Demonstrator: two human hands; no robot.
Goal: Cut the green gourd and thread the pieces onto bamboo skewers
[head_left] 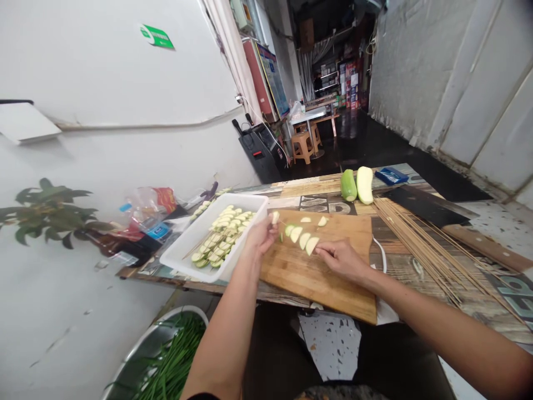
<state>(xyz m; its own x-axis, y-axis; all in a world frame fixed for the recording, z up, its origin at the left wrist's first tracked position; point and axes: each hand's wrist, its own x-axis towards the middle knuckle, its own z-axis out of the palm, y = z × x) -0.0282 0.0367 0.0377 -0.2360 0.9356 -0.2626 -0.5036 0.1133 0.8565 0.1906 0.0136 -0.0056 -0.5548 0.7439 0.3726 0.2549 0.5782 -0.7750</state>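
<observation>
My left hand (261, 236) pinches a pale zucchini slice (275, 217) above the left edge of the wooden cutting board (320, 280). Between my hands runs a slanting row of green-edged zucchini slices (296, 234), apparently threaded on a thin skewer whose tip points at my left hand. The fingers of my right hand (339, 258) are closed at the near end of that row. Two loose slices (322, 221) lie on the board behind it. Left of the board, a white plastic tray (172, 253) holds many skewered slices (227, 233).
Bare bamboo skewers (416, 250) and a cleaver (433, 205) lie to the right. Two zucchini pieces (365, 185) and a blue packet (391, 176) sit at the table's far edge. Below left stands a metal basin (120, 369) of green stalks. Bottles and bags (154, 222) crowd the left end.
</observation>
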